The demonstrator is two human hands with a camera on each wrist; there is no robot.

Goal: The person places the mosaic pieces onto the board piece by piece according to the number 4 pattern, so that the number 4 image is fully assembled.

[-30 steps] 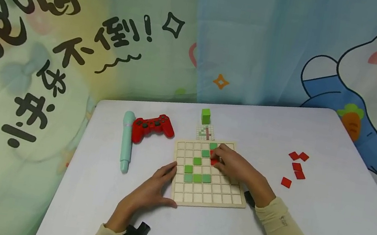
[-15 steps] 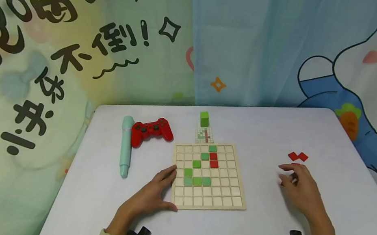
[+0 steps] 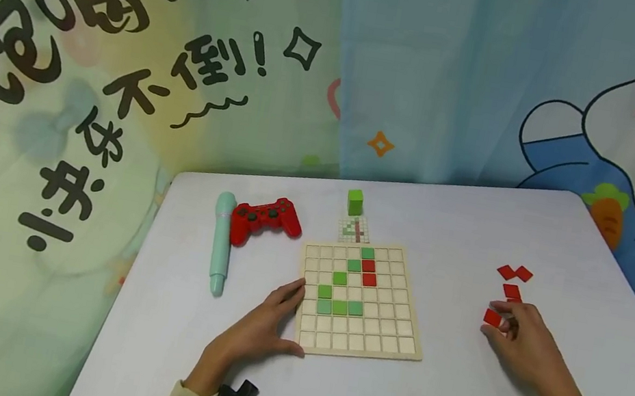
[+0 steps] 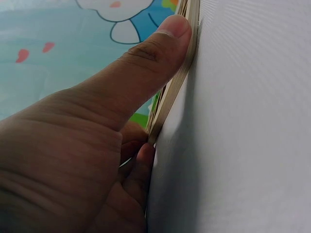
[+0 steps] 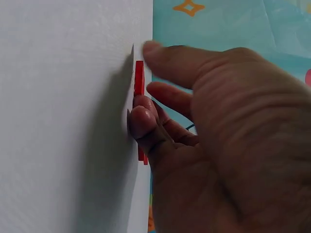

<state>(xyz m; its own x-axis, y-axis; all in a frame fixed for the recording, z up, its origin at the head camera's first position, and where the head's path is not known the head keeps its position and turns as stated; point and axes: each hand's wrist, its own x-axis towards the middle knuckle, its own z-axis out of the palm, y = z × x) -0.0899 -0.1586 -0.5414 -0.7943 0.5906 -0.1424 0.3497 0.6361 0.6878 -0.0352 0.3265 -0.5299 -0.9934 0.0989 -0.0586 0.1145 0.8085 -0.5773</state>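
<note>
My left hand rests at the left edge and near-left corner of a wooden grid board. Its thumb lies straight along the board's side in the left wrist view. Several green tiles and two red tiles sit in the board's squares. Right of the board, my right hand is low over the table. A loose red tile lies between its thumb and fingers. In the right wrist view the thumb is spread from that tile, with other fingertips right beside it.
More loose red tiles lie just beyond the right hand. Behind the board are a small pattern card and a green cube. A red game controller and a mint-green pen-shaped tube lie at the back left.
My right hand has left the red tiles on the board, swung right, and come down around the nearest loose red tile. The left hand stays at the board's edge; the head view shifts slightly.
</note>
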